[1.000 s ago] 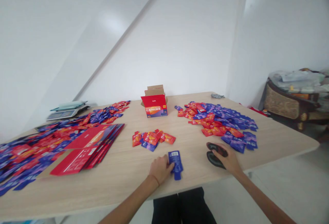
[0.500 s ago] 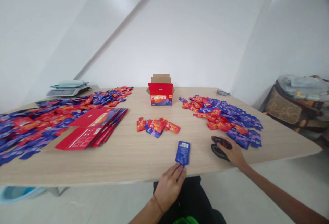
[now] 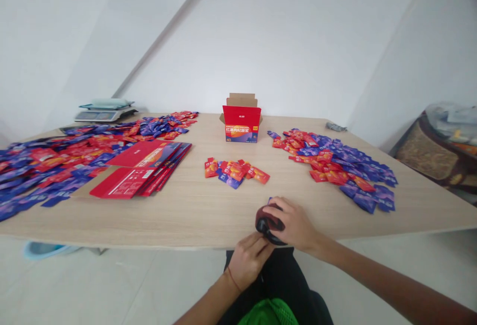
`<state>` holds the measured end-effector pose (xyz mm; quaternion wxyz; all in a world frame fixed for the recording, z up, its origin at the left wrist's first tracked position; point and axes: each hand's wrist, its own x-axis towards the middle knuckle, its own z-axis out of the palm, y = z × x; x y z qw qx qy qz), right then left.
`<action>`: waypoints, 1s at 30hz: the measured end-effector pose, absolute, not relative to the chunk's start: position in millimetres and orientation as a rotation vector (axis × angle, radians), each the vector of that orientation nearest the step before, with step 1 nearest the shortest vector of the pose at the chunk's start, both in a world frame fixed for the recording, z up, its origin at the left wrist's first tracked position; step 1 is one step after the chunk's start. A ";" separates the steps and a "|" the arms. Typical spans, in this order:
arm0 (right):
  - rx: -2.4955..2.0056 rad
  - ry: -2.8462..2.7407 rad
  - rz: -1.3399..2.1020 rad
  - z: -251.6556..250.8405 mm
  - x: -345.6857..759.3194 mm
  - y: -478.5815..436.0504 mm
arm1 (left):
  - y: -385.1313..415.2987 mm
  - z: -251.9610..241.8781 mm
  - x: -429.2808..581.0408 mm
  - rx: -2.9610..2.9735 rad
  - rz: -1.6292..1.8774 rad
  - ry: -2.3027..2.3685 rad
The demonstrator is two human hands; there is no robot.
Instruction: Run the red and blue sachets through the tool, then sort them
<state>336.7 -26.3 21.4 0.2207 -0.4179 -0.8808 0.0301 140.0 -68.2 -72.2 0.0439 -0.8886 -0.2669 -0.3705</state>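
Observation:
At the table's front edge my left hand (image 3: pixel 249 260) has its fingers closed on the near end of a blue sachet (image 3: pixel 270 200). Only a small blue corner of that sachet shows; my right hand and its tool cover the rest. My right hand (image 3: pixel 296 225) grips a rounded black and dark-red hand tool with two halves (image 3: pixel 265 219), its exact kind unclear. The tool is over the sachet, close against my left fingertips. Beyond them lies a small group of red and blue sachets (image 3: pixel 236 171).
An upright red carton (image 3: pixel 241 125) with raised flaps stands at the back. Flattened red cartons (image 3: pixel 122 183) lie left, beside a large sachet heap (image 3: pixel 48 166). Another sachet pile (image 3: pixel 343 166) is on the right. A scale (image 3: pixel 106 114) sits at the far left.
My right hand has carried the dark tool left from beside the right pile onto the blue sachet, covering it. My left hand keeps hold of the sachet's end. The view has shifted slightly.

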 end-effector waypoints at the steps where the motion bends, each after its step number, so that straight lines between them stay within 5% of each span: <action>1: -1.165 -2.468 0.094 15.4 334.7 -23.9 | -68.0 -71.8 140.4 -2.718 -1.141 -0.821; 16: -1.338 -2.401 -0.175 -10.7 396.9 71.0 | -68.3 -72.1 136.7 -2.711 -1.098 -0.777; 24: -1.146 -2.210 -0.058 37.6 373.5 18.5 | -67.4 -78.6 137.0 -2.694 -1.084 -0.788; 30: -1.112 -2.407 0.097 12.5 344.7 -14.6 | -66.5 -74.2 139.6 -2.720 -1.107 -0.803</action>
